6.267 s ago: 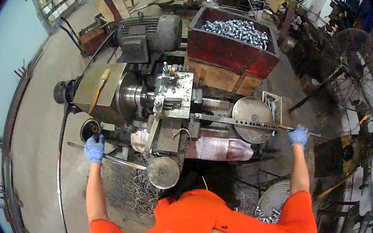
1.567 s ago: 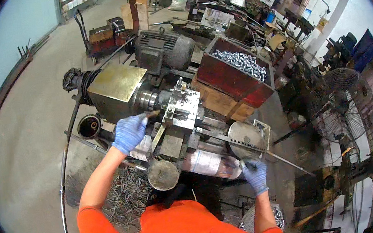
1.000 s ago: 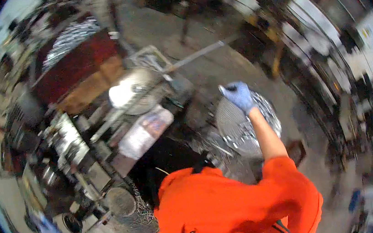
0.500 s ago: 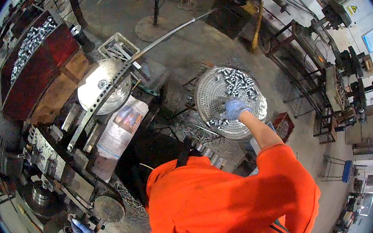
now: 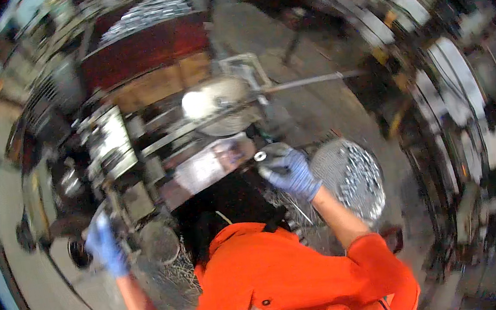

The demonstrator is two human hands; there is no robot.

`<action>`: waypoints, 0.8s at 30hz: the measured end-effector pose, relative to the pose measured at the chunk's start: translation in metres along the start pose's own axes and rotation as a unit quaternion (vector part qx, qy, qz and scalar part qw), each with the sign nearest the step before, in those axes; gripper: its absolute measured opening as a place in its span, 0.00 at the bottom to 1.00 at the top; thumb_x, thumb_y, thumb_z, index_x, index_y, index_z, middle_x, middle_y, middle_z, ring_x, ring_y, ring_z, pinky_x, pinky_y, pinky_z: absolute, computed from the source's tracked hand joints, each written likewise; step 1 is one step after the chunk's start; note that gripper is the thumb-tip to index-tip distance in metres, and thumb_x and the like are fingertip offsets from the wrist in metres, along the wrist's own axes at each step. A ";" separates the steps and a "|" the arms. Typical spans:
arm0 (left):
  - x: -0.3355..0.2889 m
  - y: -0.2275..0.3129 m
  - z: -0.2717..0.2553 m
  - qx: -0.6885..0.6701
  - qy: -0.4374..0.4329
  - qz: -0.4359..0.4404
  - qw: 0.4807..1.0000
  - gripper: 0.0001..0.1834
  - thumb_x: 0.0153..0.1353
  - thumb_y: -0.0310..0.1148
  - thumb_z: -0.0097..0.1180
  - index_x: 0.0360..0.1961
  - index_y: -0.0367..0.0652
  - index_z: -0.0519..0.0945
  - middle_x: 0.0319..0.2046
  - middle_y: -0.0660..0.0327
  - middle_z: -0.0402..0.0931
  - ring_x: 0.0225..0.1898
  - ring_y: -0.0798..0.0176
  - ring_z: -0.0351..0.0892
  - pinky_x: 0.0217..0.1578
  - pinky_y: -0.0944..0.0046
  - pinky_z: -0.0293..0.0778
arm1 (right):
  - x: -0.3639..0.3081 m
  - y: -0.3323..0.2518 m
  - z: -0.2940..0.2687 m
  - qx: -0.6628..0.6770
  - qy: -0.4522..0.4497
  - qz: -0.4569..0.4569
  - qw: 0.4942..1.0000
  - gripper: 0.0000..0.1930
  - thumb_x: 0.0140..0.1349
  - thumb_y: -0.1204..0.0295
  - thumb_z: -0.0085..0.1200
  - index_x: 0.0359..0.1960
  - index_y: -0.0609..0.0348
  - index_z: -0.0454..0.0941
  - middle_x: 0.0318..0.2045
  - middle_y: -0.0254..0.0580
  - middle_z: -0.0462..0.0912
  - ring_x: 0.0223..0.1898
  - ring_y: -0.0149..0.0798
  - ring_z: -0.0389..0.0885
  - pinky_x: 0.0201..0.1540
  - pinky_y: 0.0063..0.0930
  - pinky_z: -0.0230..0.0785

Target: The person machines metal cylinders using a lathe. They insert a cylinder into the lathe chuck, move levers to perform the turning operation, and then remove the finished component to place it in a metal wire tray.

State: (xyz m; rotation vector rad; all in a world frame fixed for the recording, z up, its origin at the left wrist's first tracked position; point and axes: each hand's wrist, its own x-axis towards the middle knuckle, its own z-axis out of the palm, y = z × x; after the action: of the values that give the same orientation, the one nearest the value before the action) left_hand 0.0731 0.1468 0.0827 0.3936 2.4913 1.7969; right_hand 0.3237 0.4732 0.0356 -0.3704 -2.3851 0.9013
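Observation:
My right hand (image 5: 292, 177), in a blue-and-white work glove, pinches a small ring-shaped metal part (image 5: 260, 156) between its fingertips. The part's round end with its hole shows. Right of this hand stands a round perforated tray (image 5: 328, 167) carrying a heap of shiny small metal parts (image 5: 357, 176). My left hand (image 5: 106, 244), gloved alike, is beside the machine's grey metal bed at the lower left, close to a dark round chuck (image 5: 71, 184). Motion smears its fingers, and whether they grip a handle there does not show.
A dark red bin (image 5: 147, 50) full of metal parts stands at the far left. A bright round disc (image 5: 218, 104) and a long slotted bar (image 5: 195, 124) lie before it. A printed sack (image 5: 206, 167) rests near my body. Metal scraps (image 5: 176, 273) litter the floor.
My right hand has left the tray and moved left with a metal part in its fingers. The left hand has moved up along the machine. The whole view has swung toward the left.

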 end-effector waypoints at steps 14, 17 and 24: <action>-0.037 0.005 0.048 -0.464 -0.196 -0.132 0.854 0.19 0.62 0.44 0.48 0.44 0.40 0.74 0.30 0.64 0.77 0.29 0.73 0.75 0.29 0.71 0.72 | 0.079 -0.157 0.128 0.099 -0.115 -0.273 0.950 0.11 0.43 0.67 0.62 0.32 0.51 0.80 0.45 0.46 0.75 0.48 0.52 0.71 0.50 0.43 0.65; -0.027 0.007 0.040 -0.325 -0.143 -0.052 0.933 0.18 0.61 0.42 0.51 0.41 0.36 0.77 0.25 0.64 0.76 0.26 0.72 0.74 0.27 0.70 0.72 | 0.087 -0.164 0.130 0.045 -0.147 -0.308 0.939 0.12 0.46 0.62 0.60 0.32 0.51 0.80 0.43 0.50 0.74 0.46 0.54 0.71 0.50 0.45 0.64; -0.012 0.004 0.011 -0.069 -0.164 -0.015 0.984 0.20 0.58 0.44 0.54 0.35 0.33 0.79 0.20 0.63 0.75 0.22 0.72 0.71 0.26 0.68 0.70 | 0.115 -0.183 0.134 -0.028 -0.277 -0.359 0.891 0.15 0.51 0.55 0.54 0.28 0.53 0.81 0.37 0.47 0.77 0.41 0.50 0.73 0.45 0.43 0.66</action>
State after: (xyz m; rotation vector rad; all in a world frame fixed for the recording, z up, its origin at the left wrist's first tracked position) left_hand 0.0873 0.1553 0.0815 0.5881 2.1269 1.7186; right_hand 0.1412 0.3189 0.1222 0.8243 -2.7140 0.6226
